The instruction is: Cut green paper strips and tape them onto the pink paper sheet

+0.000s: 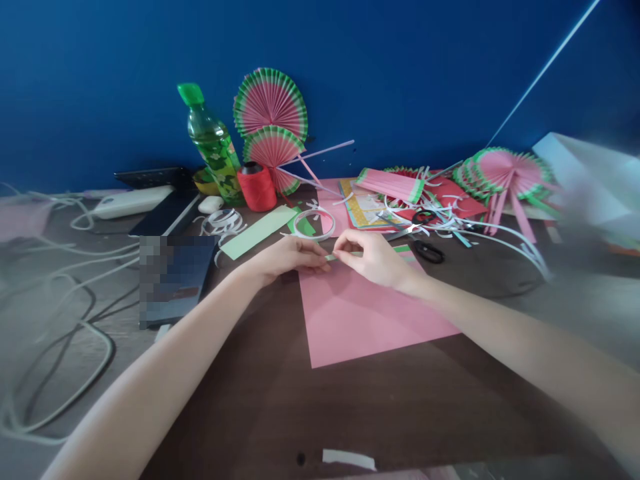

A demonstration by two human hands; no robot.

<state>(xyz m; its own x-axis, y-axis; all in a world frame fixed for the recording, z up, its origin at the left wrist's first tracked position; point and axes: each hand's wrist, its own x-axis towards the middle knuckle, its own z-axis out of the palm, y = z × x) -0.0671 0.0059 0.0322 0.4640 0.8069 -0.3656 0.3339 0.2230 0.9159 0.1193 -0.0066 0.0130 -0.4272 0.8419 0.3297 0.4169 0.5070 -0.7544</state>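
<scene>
A pink paper sheet [360, 317] lies flat on the dark wooden table [250, 400]. At its far edge both my hands meet over a thin green paper strip [333, 257]. My left hand [287, 259] pinches the strip's left end, fingers closed. My right hand [373, 257] pinches the same strip from the right, thumb and fingers pressed together. A roll of clear tape [314, 223] lies just beyond my fingertips.
Black scissors [427, 250] lie right of my right hand among white paper curls. Watermelon paper fans [270, 107] stand against the blue wall; more fans [500, 170] lie at right. A green bottle [213, 143], red thread spool [257, 187], light green strip [257, 231], dark notebook [173, 277] and white cables [60, 293] sit left.
</scene>
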